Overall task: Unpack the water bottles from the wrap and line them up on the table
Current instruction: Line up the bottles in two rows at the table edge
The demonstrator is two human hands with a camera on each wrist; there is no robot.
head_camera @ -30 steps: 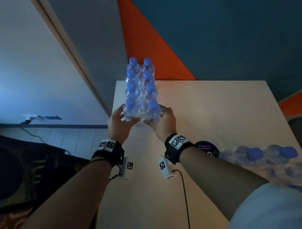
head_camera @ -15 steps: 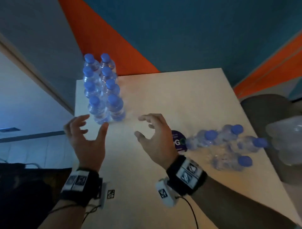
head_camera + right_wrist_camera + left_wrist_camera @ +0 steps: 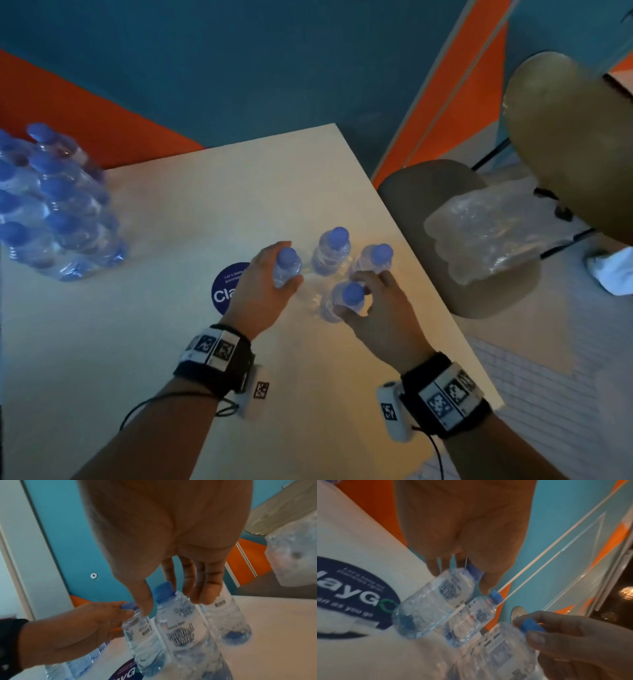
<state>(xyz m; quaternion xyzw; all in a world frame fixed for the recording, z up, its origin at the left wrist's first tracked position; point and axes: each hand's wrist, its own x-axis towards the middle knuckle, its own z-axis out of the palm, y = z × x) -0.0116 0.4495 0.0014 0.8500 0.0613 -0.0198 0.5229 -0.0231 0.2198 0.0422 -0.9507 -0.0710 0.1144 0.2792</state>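
Observation:
Several clear water bottles with blue caps stand near the right edge of the white table [image 3: 178, 342]. My left hand [image 3: 289, 270] grips the leftmost of them [image 3: 287, 256] just under its cap, with the same bottle [image 3: 433, 601] in the left wrist view. My right hand [image 3: 359, 294] grips the nearest bottle [image 3: 330, 308] around its neck; this bottle [image 3: 180, 628] sits between thumb and fingers in the right wrist view. Two more bottles [image 3: 334, 251] [image 3: 375, 260] stand untouched behind. A tight block of bottles [image 3: 51, 205] stands at the far left.
Crumpled clear plastic wrap [image 3: 486, 233] lies on a grey chair [image 3: 428, 178] beside the table's right edge. A round blue sticker [image 3: 226, 291] is on the table under my left hand. Blue and orange wall panels stand behind the table.
Both hands left the block of bottles at the left and moved right to the loose bottles. Those lay on their sides; now they stand, and each hand grips one.

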